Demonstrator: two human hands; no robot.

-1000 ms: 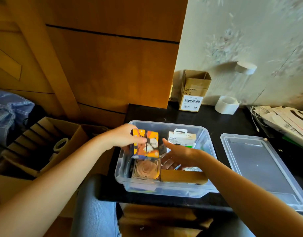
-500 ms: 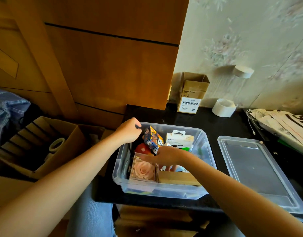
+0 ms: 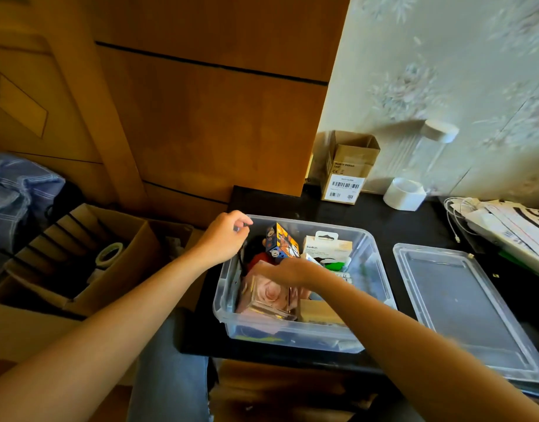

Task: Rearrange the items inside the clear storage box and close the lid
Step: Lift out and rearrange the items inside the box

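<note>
Sitting on the black table (image 3: pixel 384 214), near its left front corner, the clear box (image 3: pixel 292 333) with no lid on; the lid (image 3: pixel 463 306) lying flat just to the right of it, apart from the box. Packed inside the box, from the front: a clear case with a pink rose (image 3: pixel 269 295) at the front left, a tan flat box (image 3: pixel 318 312) beside it, a white Belkin pack (image 3: pixel 326 246) standing at the back right, a colourful cube (image 3: pixel 282 243) tilted on one corner at the back middle, something red (image 3: pixel 260 258) below the cube. Reaching over the rose case, the right hand (image 3: pixel 288 269), fingers bent down into the box between case and cube; cannot tell whether it grips anything. Hovering at the box's back left corner, the left hand (image 3: pixel 224 236), fingers curled, tips pinched at the rim or at a dark strap there; cannot tell which. Standing at the back of the table, a small carton (image 3: pixel 347 169) with barcode labels and a white tape roll (image 3: pixel 404 193).
</note>
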